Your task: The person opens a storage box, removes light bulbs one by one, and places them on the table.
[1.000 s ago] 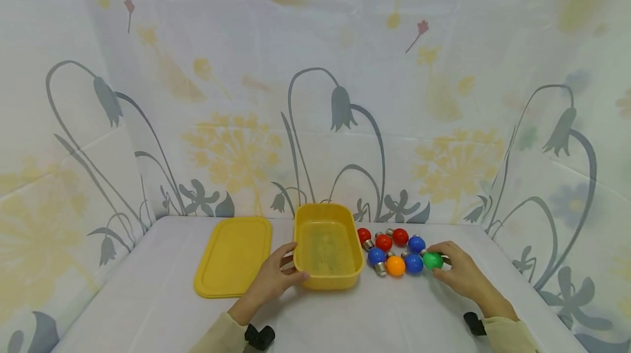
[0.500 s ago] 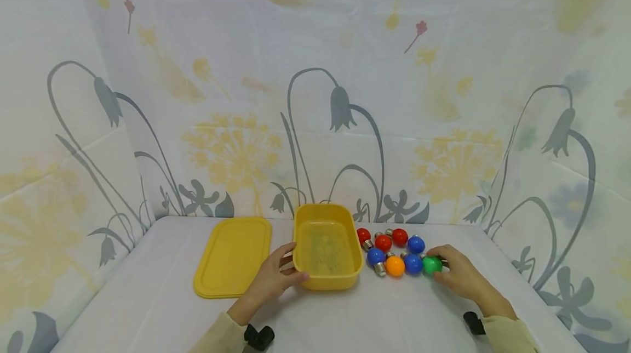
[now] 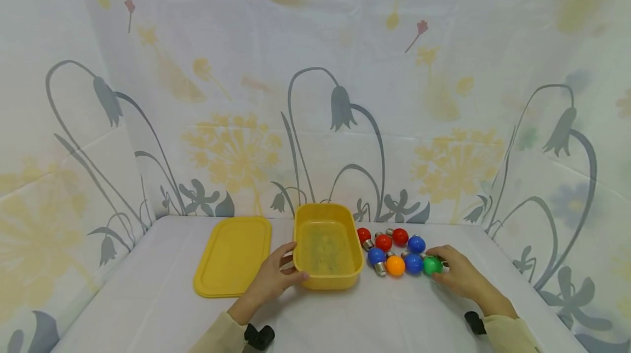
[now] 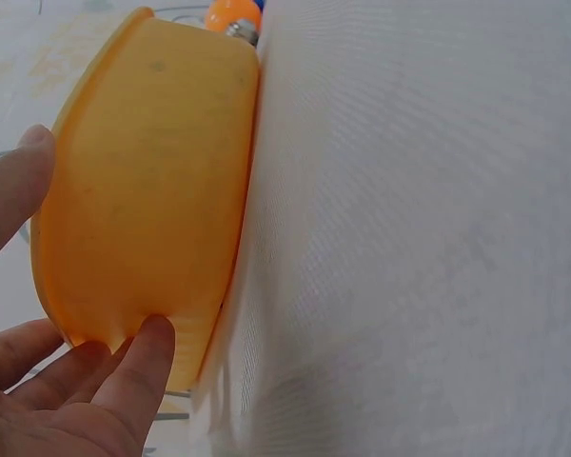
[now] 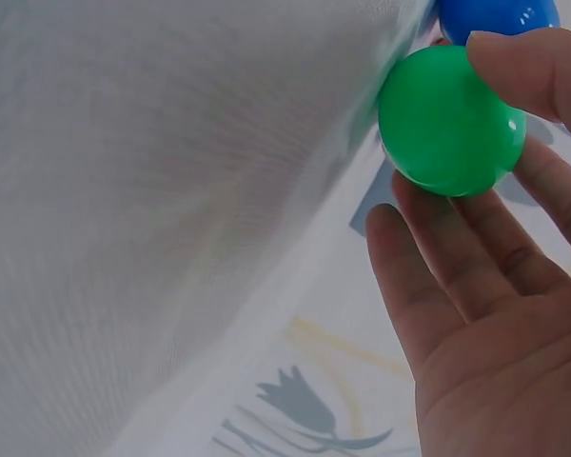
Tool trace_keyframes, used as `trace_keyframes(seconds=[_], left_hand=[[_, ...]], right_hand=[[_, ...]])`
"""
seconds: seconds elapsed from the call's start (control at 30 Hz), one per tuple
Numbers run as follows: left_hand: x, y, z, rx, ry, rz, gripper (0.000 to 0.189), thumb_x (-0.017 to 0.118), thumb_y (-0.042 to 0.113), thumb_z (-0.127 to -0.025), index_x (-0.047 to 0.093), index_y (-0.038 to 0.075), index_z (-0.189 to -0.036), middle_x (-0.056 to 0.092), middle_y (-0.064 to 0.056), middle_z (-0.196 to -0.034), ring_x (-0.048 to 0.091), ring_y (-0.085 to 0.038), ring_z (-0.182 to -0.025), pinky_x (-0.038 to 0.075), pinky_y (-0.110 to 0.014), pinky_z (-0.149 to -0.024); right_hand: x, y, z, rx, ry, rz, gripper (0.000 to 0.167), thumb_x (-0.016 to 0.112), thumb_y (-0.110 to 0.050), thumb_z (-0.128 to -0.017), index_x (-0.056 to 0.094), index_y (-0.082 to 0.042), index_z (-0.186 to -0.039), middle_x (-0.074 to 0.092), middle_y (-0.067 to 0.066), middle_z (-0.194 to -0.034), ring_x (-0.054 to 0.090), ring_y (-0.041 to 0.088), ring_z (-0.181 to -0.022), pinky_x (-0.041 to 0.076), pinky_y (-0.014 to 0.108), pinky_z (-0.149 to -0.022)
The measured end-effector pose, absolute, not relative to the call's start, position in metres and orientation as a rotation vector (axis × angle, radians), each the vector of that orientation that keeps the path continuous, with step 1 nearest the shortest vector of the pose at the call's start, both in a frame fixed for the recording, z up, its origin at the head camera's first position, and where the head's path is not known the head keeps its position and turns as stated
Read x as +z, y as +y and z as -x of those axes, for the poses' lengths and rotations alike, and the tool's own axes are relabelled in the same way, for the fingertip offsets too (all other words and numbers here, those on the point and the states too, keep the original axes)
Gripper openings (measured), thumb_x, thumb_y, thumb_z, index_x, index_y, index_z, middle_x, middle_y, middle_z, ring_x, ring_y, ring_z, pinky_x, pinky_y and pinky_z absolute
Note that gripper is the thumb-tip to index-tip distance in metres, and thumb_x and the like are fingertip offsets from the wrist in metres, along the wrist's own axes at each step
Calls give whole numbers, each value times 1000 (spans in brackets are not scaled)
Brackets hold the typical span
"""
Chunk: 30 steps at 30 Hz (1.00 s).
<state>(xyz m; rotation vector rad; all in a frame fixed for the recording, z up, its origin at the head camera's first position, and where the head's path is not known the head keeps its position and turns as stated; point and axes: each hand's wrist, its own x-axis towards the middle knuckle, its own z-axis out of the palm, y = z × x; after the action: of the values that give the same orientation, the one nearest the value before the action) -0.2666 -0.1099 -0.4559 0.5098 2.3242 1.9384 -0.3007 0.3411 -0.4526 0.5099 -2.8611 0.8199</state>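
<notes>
A yellow plastic container [image 3: 329,283] stands on the white cloth in the middle. My left hand [image 3: 273,276] holds it at its near left corner, thumb at the rim and fingers against the wall [image 4: 143,190]. At the right, my right hand [image 3: 459,272] holds a green light bulb [image 3: 432,265] between thumb and fingers. In the right wrist view the round green bulb [image 5: 447,124] covers the fingertips behind it. The green bulb is next to a blue bulb [image 3: 413,264] at the right end of the group.
Several more bulbs lie right of the container: red bulbs [image 3: 383,242], blue bulbs [image 3: 376,256] and an orange bulb [image 3: 395,266]. A flat yellow lid [image 3: 234,257] lies left of the container. Behind the table hangs a flower-printed curtain [image 3: 315,150].
The green bulb and the right fingers have moved slightly toward the near side of the table within the last second. The left hand and the container have stayed in place.
</notes>
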Motion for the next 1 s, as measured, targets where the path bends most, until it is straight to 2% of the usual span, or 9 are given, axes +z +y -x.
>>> trace_keyframes(seconds=[0.4, 0.57, 0.73, 0.87, 1.0], left_hand=[[-458, -108, 269, 1923, 2333, -530, 85, 77, 17, -82, 26, -5, -147, 30, -29, -147, 45, -42, -126, 50, -39, -95], [-457, -108, 268, 1925, 2323, -536, 84, 76, 16, -83, 26, -4, -147, 29, -29, -148, 44, -42, -127, 49, -40, -95], [-456, -111, 267, 1900, 2364, -494, 80, 75, 23, -84, 30, -1, -147, 31, -24, -149, 43, -41, -129, 49, -39, -96], [-452, -115, 264, 1828, 2499, -430, 78, 75, 32, -83, 36, 5, -145, 34, -18, -149, 44, -38, -129, 48, -42, -97], [-446, -126, 260, 1773, 2629, -376, 75, 77, 33, -81, 41, 8, -143, 39, -15, -146, 47, -36, -127, 47, -44, -98]], right_hand=[[-448, 344, 295, 761, -2868, -525, 57, 77, -9, -76, 53, 4, -126, 57, 20, -116, 56, 35, -100, 48, 57, -88], [-447, 343, 294, 705, -2828, -537, 58, 78, -10, -75, 54, 5, -126, 55, 22, -120, 54, 38, -107, 44, 60, -93], [-442, 338, 292, 633, -2828, -516, 59, 77, -14, -77, 53, 2, -128, 50, 21, -126, 49, 41, -114, 38, 63, -97], [-434, 331, 289, 581, -2806, -520, 57, 77, -18, -79, 53, 0, -128, 49, 20, -127, 49, 40, -114, 39, 62, -97], [-426, 325, 285, 534, -2767, -544, 55, 75, -21, -82, 53, 0, -128, 50, 19, -126, 51, 38, -113, 42, 60, -96]])
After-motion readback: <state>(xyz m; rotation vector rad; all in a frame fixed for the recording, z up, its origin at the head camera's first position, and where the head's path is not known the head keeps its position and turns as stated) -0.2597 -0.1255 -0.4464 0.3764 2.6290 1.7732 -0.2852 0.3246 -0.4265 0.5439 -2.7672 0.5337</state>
